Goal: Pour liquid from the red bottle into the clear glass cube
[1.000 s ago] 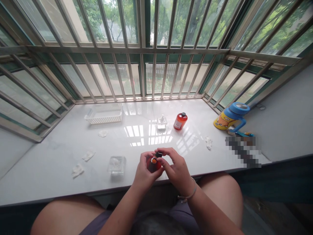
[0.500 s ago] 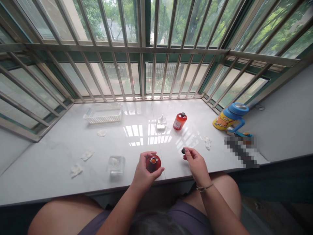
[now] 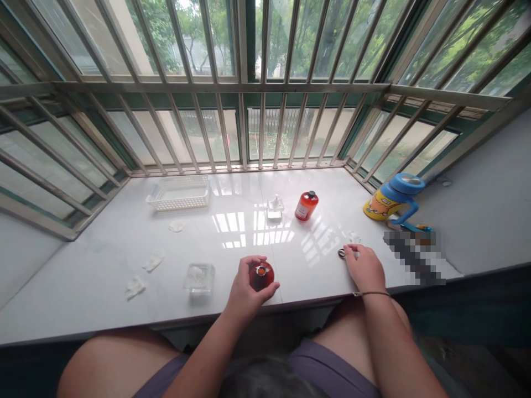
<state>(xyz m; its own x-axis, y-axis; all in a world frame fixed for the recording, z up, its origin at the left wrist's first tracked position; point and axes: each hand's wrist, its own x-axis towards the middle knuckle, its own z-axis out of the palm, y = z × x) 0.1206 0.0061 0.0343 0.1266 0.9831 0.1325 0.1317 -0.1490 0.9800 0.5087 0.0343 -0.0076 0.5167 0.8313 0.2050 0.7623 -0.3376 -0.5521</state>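
Observation:
My left hand (image 3: pixel 245 288) is wrapped round a small round red bottle (image 3: pixel 261 276) that stands uncapped near the front edge of the white counter (image 3: pixel 95 260). My right hand (image 3: pixel 365 267) lies low on the counter to the right, fingers curled, with the bottle's small dark cap (image 3: pixel 342 252) at its fingertips, touching the surface. A crumpled white wad (image 3: pixel 354 237) lies just beyond that hand.
A second red bottle with a black cap (image 3: pixel 306 205) and a small clear glass bottle (image 3: pixel 275 208) stand mid-counter. A clear square dish (image 3: pixel 199 277) sits left of my left hand. White wads (image 3: pixel 152 260), a white basket (image 3: pixel 179 193) and a blue-lidded yellow cup (image 3: pixel 390 197) are further off.
The cap came off the red bottle in my right hand, which carried it away to the right and lowered it to the counter. My left hand kept hold of the bottle.

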